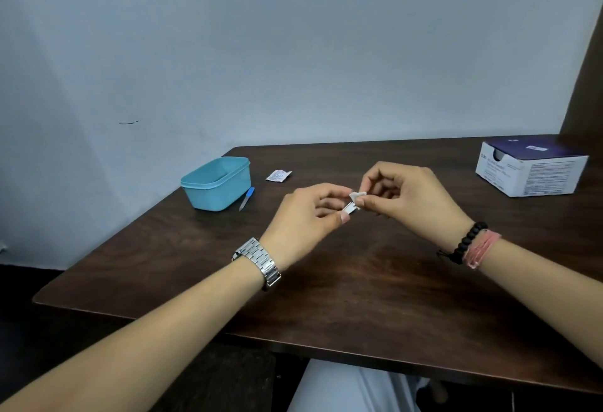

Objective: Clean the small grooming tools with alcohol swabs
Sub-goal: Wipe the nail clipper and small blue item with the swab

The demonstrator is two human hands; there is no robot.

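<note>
Here your left hand (308, 212) pinched a small metal grooming tool (349, 207) between thumb and curled fingers, holding it above the dark wooden table (359, 281). Your right hand (404, 194) pinched a white alcohol swab (357, 196) in its fingertips and held it against the tool's far end, so the two hands met over the middle of the table. Just which tool it was could not be made out; only a short silvery piece showed.

To your left stood a blue plastic container (217, 188), open at the top, with a blue-handled nail file (247, 198) lying just beside it. A swab packet (278, 175) lay near, behind the hands. The swab box (532, 170) sat well apart at the far right corner.

You wore a metal watch (259, 261) on the left wrist, and a black bead bracelet (466, 242) on the right.
</note>
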